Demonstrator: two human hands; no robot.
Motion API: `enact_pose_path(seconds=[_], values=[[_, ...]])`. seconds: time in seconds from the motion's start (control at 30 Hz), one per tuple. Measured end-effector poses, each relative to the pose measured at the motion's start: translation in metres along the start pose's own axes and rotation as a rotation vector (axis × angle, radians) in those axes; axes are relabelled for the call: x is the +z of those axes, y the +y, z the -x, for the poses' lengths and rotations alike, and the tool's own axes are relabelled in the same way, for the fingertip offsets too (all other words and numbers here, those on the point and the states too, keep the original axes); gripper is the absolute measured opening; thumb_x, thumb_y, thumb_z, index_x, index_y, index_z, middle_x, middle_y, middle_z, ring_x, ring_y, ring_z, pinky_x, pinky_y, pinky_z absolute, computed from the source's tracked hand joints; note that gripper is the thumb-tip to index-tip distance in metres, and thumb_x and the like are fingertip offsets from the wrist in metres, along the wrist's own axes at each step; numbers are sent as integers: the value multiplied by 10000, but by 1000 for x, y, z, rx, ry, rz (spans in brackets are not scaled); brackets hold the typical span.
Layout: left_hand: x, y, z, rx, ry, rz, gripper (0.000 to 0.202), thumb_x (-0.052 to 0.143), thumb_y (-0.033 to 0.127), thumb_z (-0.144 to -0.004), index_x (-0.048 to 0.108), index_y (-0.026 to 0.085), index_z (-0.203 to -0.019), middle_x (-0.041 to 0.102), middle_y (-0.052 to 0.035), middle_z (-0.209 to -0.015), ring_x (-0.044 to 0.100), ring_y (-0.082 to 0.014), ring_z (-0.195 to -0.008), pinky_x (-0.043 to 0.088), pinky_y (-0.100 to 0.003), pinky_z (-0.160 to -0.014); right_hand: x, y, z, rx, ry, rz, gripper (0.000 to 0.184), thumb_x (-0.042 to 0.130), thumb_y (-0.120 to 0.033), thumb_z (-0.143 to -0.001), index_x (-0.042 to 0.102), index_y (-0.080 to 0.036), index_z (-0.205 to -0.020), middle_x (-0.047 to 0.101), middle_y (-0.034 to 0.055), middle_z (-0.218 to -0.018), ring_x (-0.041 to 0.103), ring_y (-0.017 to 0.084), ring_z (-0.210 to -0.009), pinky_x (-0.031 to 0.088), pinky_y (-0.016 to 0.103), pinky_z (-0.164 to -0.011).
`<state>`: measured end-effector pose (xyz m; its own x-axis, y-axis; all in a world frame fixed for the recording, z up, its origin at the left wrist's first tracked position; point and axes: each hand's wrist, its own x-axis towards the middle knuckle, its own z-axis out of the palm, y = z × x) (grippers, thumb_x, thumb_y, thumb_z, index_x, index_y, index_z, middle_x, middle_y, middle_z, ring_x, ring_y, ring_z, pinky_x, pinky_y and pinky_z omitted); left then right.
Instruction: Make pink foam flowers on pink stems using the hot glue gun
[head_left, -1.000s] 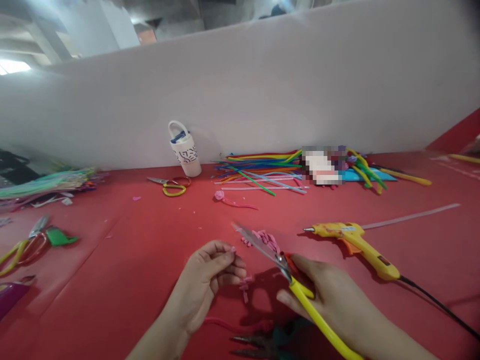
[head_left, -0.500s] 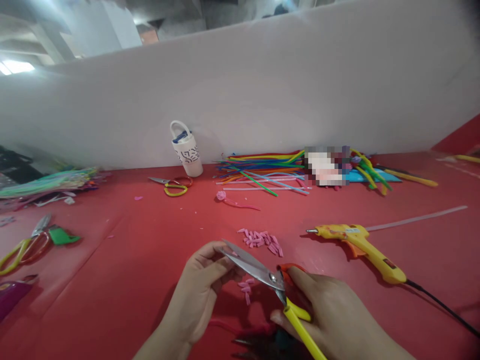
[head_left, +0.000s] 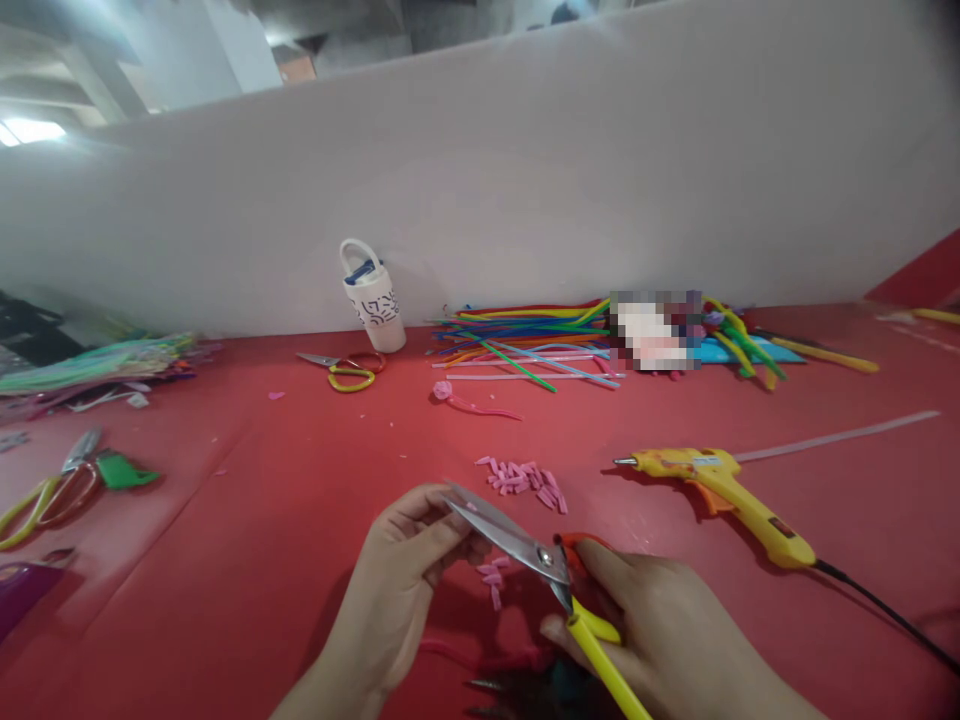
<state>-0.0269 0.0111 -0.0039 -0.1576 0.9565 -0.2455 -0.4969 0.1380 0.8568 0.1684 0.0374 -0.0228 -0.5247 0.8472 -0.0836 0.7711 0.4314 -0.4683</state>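
My right hand point(head_left: 660, 630) grips the yellow and orange handles of a pair of scissors point(head_left: 517, 545), whose steel blades point up and left. My left hand point(head_left: 409, 570) is closed in a pinch on a small pink piece point(head_left: 469, 507) at the blade tips. A few cut pink bits point(head_left: 491, 580) lie on the red table under the blades. A larger heap of pink bits point(head_left: 523, 480) lies just beyond. A pink strip point(head_left: 450, 652) runs along the table below my left hand.
A yellow glue gun point(head_left: 720, 492) with a black cord lies to the right. Coloured sticks point(head_left: 525, 345) are piled by the white wall, next to a white cup point(head_left: 371, 298) and spare scissors point(head_left: 341, 370). More scissors point(head_left: 49, 490) lie at the left. Dark pliers point(head_left: 517, 690) sit near the bottom edge.
The scissors swung down and to the left, from above the pink heap to my left hand's fingertips. My right hand drew nearer to me. In the last half second little moved.
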Motion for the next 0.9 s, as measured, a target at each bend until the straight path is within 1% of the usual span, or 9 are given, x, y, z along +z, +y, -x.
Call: enact_pose_path(seconds=[0.2,0.33,0.47,0.53,0.63,0.7,0.73,0.8,0.9], values=[[0,0,-2,21,-24,-1,25,709,144,-673,684,140,-678,645,0,-602,577,-90,-543,459,-181,-549,-2,1,0,17,-4,-17,288,535,-485,-758,465,-225,-657,629,23,-608,526,168,-492,230,240,-456],[-1,1,-2,16,-25,2,37,696,126,-679,671,134,-652,645,4,-607,585,-84,-540,460,-174,-552,-4,-1,0,80,-14,13,374,514,-560,-753,425,-226,-612,598,30,-570,485,166,-471,206,249,-456],[-2,3,-4,3,24,-32,47,703,159,-662,659,152,-645,655,-1,-618,584,-98,-536,452,-195,-554,-7,0,0,67,-13,-129,388,441,-547,-804,374,-228,-594,518,-3,-543,421,136,-475,239,235,-450],[-4,2,-8,48,37,-192,31,681,168,-676,667,170,-649,651,-1,-614,570,-108,-542,439,-209,-564,-10,3,-2,94,28,-181,412,413,-574,-806,345,-232,-587,452,-22,-517,375,126,-469,247,231,-445],[-7,-5,-15,229,3,-670,101,644,129,-684,696,195,-627,625,-5,-616,562,-141,-604,416,-235,-607,-17,10,-7,148,112,-161,447,423,-630,-763,322,-238,-575,388,-36,-498,322,123,-461,233,241,-448],[-9,-12,-19,313,-64,-953,161,614,104,-689,717,210,-627,628,-20,-645,573,-165,-638,412,-247,-620,-19,15,-10,161,131,-153,446,413,-633,-759,320,-238,-575,379,-36,-506,315,124,-465,228,245,-455],[-9,-15,-20,326,-101,-1036,180,598,99,-696,726,215,-648,641,-29,-671,586,-173,-654,417,-252,-630,-19,16,-11,164,132,-147,441,407,-630,-761,320,-237,-578,380,-35,-512,317,126,-470,225,245,-459],[-9,-18,-22,319,-152,-1110,195,566,114,-725,733,215,-719,669,-46,-726,610,-183,-690,430,-260,-661,-19,18,-13,171,132,-122,440,408,-629,-757,316,-237,-580,377,-37,-512,316,127,-471,213,244,-463],[-8,-9,-23,330,-167,-1166,187,527,163,-771,711,193,-770,671,-47,-764,612,-188,-735,432,-269,-687,-17,19,-15,181,134,-95,447,423,-632,-746,308,-235,-576,368,-43,-503,306,125,-469,194,243,-467]])
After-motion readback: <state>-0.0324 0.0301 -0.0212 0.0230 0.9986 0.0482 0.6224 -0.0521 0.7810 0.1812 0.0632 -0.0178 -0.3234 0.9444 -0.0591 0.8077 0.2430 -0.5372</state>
